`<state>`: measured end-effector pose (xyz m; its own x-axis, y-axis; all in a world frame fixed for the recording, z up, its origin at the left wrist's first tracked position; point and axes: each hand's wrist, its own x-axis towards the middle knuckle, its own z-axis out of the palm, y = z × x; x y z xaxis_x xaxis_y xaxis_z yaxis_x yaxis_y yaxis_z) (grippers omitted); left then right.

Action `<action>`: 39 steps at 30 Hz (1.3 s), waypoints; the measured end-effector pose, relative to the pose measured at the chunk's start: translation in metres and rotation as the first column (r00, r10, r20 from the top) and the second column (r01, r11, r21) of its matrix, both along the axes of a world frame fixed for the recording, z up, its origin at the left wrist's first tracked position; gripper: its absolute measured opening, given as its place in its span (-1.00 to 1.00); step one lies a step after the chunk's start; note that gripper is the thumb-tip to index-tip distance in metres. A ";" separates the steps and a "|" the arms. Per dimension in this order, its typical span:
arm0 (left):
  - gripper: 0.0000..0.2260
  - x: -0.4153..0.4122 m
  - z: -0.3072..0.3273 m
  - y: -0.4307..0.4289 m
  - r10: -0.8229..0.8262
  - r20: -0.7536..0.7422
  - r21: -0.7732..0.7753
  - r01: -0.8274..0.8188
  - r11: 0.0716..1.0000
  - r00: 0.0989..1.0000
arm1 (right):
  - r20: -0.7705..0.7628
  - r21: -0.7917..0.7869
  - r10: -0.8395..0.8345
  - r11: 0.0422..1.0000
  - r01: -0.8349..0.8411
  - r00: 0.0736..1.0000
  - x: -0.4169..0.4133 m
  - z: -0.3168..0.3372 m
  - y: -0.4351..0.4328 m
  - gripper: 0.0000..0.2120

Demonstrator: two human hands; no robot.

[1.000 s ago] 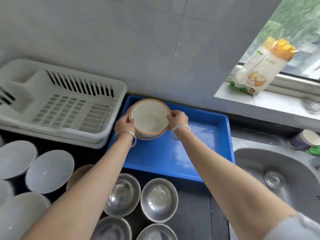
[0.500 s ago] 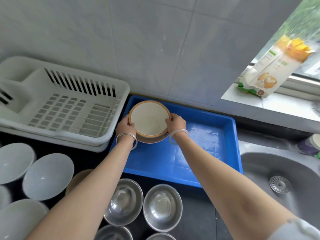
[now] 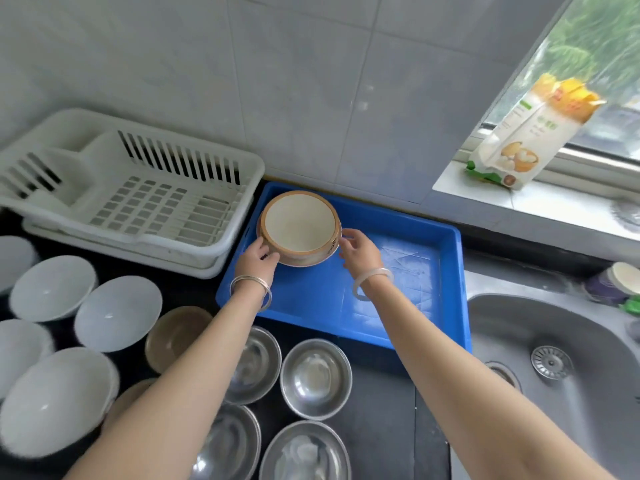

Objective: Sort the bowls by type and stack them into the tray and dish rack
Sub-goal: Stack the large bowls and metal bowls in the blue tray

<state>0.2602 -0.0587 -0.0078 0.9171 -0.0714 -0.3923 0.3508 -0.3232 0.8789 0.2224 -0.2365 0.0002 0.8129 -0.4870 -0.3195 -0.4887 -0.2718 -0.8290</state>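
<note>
A cream ceramic bowl [image 3: 299,226] with a brown rim sits in the far-left corner of the blue tray [image 3: 408,323], apparently nested on a second bowl of the same kind. My left hand [image 3: 258,259] holds its near-left side with curled fingers. My right hand [image 3: 358,249] is just right of the bowl, fingers relaxed and slightly off its wall. The white dish rack [image 3: 138,202] stands left of the tray and holds no bowls. On the dark counter are several white bowls [image 3: 117,313], a brown bowl [image 3: 176,336] and several steel bowls [image 3: 315,377].
A steel sink [image 3: 554,358] lies right of the tray. A flour bag [image 3: 533,133] leans on the window sill at the upper right. A tiled wall runs behind the rack and tray. A small cup [image 3: 620,282] stands by the sink's far edge.
The ceramic bowl has gone down into the tray's far-left corner. My right hand's fingers have come away from its side; my left hand stays on it.
</note>
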 end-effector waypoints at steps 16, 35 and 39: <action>-0.72 -0.220 -0.030 0.045 -0.127 -0.159 0.192 0.157 0.969 0.979 | -0.285 -0.013 0.208 0.975 -0.220 0.936 -0.192 -0.052 0.025 -0.73; -0.84 -0.217 -0.044 0.042 -0.161 -0.146 0.303 0.199 0.932 0.976 | -0.226 0.209 -0.005 0.976 0.054 0.974 -0.210 -0.036 0.000 -0.79; -0.90 -0.211 -0.042 0.031 -0.097 -0.116 0.229 0.122 0.966 0.988 | -0.166 0.166 0.015 0.986 0.013 0.986 -0.218 -0.022 -0.007 -0.78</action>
